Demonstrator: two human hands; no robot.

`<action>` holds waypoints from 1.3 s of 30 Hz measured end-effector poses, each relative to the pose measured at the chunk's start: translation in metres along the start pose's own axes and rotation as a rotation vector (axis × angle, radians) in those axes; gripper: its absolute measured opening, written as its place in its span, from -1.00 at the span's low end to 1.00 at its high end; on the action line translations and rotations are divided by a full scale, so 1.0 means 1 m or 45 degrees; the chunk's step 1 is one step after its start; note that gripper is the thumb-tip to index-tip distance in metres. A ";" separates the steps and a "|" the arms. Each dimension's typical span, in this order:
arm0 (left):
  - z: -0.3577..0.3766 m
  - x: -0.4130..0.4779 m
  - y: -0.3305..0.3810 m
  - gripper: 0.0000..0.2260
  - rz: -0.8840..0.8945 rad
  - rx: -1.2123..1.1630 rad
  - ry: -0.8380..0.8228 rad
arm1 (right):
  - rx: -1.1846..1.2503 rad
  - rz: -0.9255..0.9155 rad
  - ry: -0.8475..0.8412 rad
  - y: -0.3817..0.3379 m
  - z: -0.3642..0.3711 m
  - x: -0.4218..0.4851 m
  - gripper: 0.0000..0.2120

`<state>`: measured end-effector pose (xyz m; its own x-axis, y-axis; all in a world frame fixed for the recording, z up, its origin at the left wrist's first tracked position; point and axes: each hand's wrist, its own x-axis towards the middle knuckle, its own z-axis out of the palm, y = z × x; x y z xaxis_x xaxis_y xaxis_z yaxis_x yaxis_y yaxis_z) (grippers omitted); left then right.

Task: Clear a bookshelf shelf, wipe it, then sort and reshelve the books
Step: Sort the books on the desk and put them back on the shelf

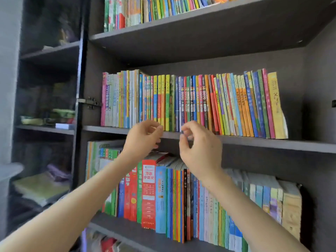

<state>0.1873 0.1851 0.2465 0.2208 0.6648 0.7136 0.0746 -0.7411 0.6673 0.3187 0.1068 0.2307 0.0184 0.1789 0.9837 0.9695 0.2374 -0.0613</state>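
Books [181, 102] upright on shelf [272, 142], hands [143, 139] just below

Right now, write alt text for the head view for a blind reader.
The left hand and right hand reach up with curled fingers, holding nothing, toward a long row of colourful books on a dark grey shelf. More book-filled shelves sit above and below.
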 end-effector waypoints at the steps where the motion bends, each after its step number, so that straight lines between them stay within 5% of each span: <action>1: -0.021 -0.011 -0.011 -0.93 -0.047 0.018 0.043 | 0.057 0.037 -0.095 -0.013 0.012 -0.008 -0.92; 9: -0.209 -0.145 -0.076 -0.85 -0.356 0.249 0.230 | 0.690 0.129 -1.089 -0.174 0.111 -0.096 -0.88; 18: -0.434 -0.306 -0.091 -0.74 -0.701 0.779 0.143 | 1.099 0.039 -1.865 -0.441 0.167 -0.215 -0.87; 24: -0.549 -0.420 -0.142 -0.89 -1.093 0.897 0.275 | 1.078 0.298 -2.123 -0.551 0.210 -0.302 -0.81; 30: -0.580 -0.552 -0.253 -0.93 -1.713 0.750 0.255 | 0.767 1.016 -2.423 -0.586 0.262 -0.425 -0.96; 32: -0.582 -0.583 -0.287 -0.95 -1.844 0.739 0.235 | 0.630 1.231 -2.480 -0.589 0.276 -0.459 -0.84; 39: -0.565 -0.616 -0.371 -0.72 -2.117 0.675 0.244 | 0.403 1.719 -2.223 -0.592 0.311 -0.542 -0.94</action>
<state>-0.5255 0.1032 -0.3203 -0.5170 0.6526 -0.5539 0.3714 0.7540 0.5418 -0.3410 0.1666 -0.3192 0.0943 0.6907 -0.7170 0.5121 -0.6512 -0.5600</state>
